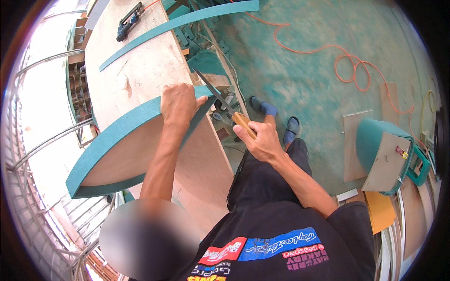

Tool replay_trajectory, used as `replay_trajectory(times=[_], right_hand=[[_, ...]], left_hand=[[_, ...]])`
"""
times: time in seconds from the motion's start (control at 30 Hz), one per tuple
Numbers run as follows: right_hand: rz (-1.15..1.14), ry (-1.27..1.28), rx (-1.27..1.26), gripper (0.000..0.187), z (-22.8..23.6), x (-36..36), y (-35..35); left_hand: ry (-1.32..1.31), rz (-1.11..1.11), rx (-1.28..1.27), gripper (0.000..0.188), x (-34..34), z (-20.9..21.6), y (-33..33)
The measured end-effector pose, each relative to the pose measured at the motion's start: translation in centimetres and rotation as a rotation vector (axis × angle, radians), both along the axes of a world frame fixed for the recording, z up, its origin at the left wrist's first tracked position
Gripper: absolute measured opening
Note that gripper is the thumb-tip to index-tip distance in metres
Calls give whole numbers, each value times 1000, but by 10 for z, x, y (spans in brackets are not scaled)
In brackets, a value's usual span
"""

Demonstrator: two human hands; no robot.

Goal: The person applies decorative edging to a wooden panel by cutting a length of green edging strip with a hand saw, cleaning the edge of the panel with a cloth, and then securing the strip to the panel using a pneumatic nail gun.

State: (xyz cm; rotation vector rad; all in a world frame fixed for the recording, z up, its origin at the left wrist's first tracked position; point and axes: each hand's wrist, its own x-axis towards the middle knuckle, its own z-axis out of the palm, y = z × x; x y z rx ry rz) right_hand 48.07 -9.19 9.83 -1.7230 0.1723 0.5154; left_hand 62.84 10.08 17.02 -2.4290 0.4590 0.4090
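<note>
My left hand (180, 104) is closed over the end of a curved teal frame (123, 121), which lies on a plywood-topped bench. The frame is made of a bowed strip and a straighter strip that meet near this hand. In my right hand (263, 142) is a handsaw (220, 99), gripped by its wooden handle. Its narrow dark blade points up and left, beside the frame's right end. Seen nearly edge-on, the blade does not show whether it touches the teal strip.
A loose curved teal strip (180, 23) and a dark air tool (129, 22) lie on the plywood (140, 61). An orange hose (328, 47) loops across the green-stained floor. At the right stand a teal container (375, 136) and several boards. Teal offcuts lie beneath the bench edge.
</note>
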Motion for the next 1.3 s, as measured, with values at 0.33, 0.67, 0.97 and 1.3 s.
replay_trajectory(times=[0.33,0.67,0.97,1.3], right_hand=[[17,-41,-24,71,1,0,0],[-5,-65,-16,71,9,-6,-3],[-84,-48,6,72,-18,1,0],[-6,-4,4,71,-5,1,5]], left_hand=[[19,23,15,63,1,0,3],[6,25,-10,66,0,2,4],[-14,0,9,59,4,2,-1],[25,48,-5,66,2,4,-1]])
